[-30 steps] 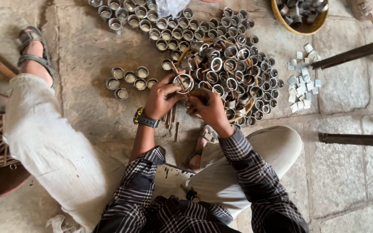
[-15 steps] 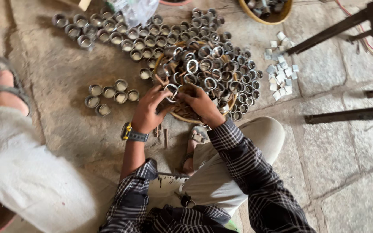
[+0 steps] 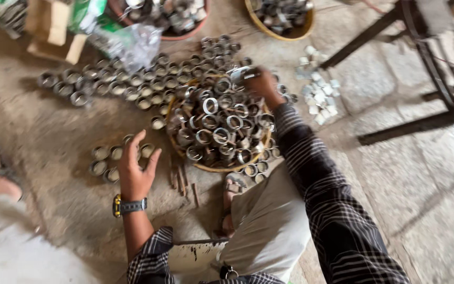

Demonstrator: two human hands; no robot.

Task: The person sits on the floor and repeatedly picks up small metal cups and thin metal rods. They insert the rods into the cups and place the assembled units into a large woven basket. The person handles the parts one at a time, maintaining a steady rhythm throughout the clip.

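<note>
Setting: a person sits on a stone floor (image 3: 395,173), seen from above, with one bent knee in pale trousers.
Main store: a shallow round woven basket (image 3: 214,167) heaped with short silvery metal rings (image 3: 222,123), just ahead of the knee.
Right hand (image 3: 261,84): reached out to the far rim of the basket, curled over the heap; blur hides whether it has closed on a ring, so I cannot tell.
Left hand (image 3: 135,165): lifted, fingers spread wide and holding nothing, hovering just beside a small cluster of upright metal rings (image 3: 109,160) on the floor.
Wrist: a dark watch with yellow trim (image 3: 127,206).
Other rings: long rows of set-out rings (image 3: 111,87) well beyond the basket, towards a crumpled clear plastic bag (image 3: 132,44).
Nearby: small pale blocks (image 3: 319,94) to the right of the basket, and short brown sticks (image 3: 182,181) at its near edge.
Step in hand: apparently picking from the heap.
Next move: probably needs a secure pinch on a single ring without dragging its neighbours, then carrying it across.
</note>
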